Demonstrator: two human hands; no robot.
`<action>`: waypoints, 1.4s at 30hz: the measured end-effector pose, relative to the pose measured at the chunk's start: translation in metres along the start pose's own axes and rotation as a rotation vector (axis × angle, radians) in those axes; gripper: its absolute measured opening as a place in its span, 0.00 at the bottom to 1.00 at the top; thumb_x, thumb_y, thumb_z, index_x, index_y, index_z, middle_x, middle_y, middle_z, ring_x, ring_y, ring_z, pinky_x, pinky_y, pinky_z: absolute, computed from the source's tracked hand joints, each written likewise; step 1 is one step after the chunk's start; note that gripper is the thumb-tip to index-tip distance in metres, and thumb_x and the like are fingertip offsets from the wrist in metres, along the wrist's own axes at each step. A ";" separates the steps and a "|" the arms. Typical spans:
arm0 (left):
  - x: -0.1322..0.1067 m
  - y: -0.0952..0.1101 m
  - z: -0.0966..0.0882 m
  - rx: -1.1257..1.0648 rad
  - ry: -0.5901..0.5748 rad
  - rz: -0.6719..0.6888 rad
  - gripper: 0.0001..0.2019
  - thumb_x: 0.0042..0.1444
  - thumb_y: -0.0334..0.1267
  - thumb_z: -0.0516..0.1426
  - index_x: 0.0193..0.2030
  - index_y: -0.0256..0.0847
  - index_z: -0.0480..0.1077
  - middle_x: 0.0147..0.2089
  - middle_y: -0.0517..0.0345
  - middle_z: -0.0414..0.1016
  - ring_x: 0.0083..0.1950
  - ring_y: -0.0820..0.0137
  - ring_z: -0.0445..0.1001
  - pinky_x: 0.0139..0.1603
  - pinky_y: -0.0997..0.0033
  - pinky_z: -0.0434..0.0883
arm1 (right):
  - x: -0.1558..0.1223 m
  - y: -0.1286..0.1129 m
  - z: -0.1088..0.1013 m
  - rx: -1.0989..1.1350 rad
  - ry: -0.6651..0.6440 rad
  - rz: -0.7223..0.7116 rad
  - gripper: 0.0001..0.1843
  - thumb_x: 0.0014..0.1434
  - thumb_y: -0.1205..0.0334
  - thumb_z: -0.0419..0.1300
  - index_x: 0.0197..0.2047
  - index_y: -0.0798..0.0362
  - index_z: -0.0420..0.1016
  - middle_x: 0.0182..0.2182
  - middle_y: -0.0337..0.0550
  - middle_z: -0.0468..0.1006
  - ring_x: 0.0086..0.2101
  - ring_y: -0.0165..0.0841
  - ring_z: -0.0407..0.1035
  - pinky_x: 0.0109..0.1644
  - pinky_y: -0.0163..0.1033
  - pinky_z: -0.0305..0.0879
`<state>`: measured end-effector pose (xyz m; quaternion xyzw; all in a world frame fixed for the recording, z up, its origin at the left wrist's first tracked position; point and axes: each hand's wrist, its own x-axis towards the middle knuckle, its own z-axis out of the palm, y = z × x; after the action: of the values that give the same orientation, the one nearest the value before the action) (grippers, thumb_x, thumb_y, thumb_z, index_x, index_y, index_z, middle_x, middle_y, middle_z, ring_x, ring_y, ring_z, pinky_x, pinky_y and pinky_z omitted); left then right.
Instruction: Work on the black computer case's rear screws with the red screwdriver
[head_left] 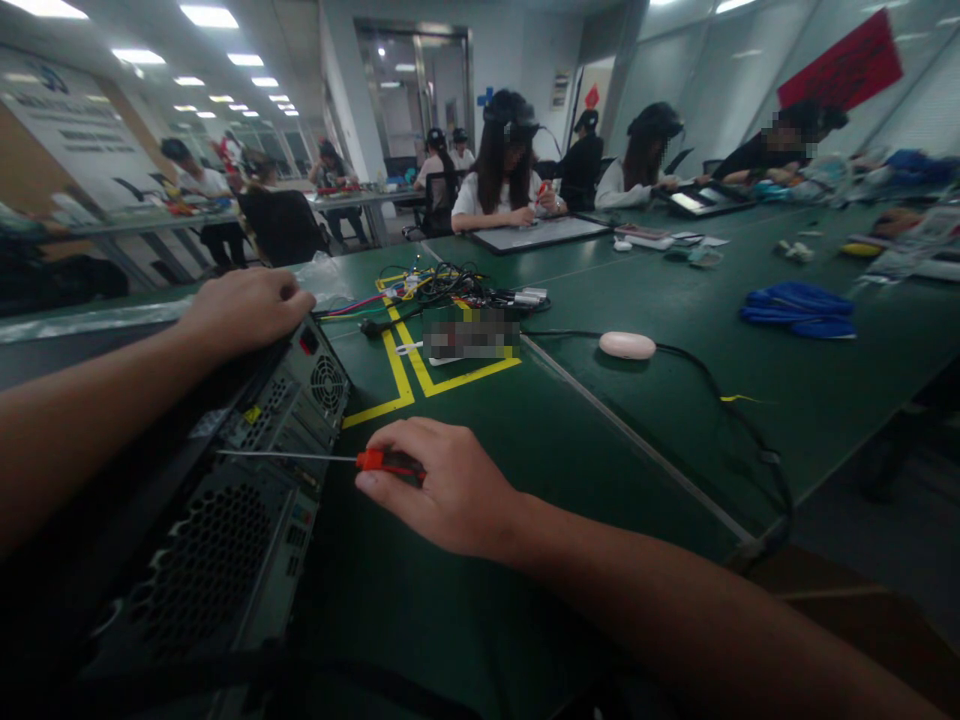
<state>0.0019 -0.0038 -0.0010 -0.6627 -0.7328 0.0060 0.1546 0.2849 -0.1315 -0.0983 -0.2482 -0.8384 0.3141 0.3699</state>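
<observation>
A black desktop computer case (225,520) lies on its side on the green table, its rear panel with fan grilles facing me. My left hand (244,305) rests closed over the case's top far corner. My right hand (442,490) is closed on a red-handled screwdriver (379,461). Its thin metal shaft (285,456) points left and its tip touches the case's rear panel.
A tangle of cables and connectors (450,290) lies inside yellow tape lines beyond the case. A pink oval object (627,345) and a black cable (735,420) sit to the right, a blue cloth (799,308) farther right. Several people work along the far side of the table.
</observation>
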 end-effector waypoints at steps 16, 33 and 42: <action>0.001 0.000 0.000 0.002 -0.005 0.009 0.34 0.66 0.55 0.39 0.57 0.33 0.76 0.58 0.30 0.79 0.59 0.40 0.77 0.55 0.45 0.74 | -0.001 0.000 0.001 0.019 -0.014 0.027 0.08 0.68 0.58 0.65 0.47 0.50 0.72 0.40 0.39 0.80 0.36 0.32 0.73 0.41 0.38 0.66; 0.006 -0.004 0.005 0.009 0.005 0.012 0.34 0.65 0.56 0.39 0.54 0.34 0.77 0.56 0.31 0.79 0.57 0.41 0.78 0.53 0.44 0.74 | 0.000 0.002 0.002 0.032 -0.015 0.019 0.08 0.68 0.58 0.66 0.47 0.50 0.71 0.40 0.39 0.80 0.37 0.32 0.74 0.41 0.37 0.66; 0.005 -0.004 0.005 -0.015 0.012 -0.006 0.34 0.65 0.56 0.40 0.56 0.34 0.77 0.57 0.31 0.79 0.58 0.41 0.78 0.55 0.44 0.74 | -0.001 0.002 0.001 0.029 -0.008 0.006 0.08 0.69 0.58 0.65 0.47 0.50 0.72 0.40 0.39 0.80 0.37 0.32 0.73 0.41 0.37 0.66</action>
<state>-0.0032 0.0011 -0.0040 -0.6617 -0.7339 -0.0039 0.1538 0.2851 -0.1314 -0.1009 -0.2441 -0.8345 0.3281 0.3692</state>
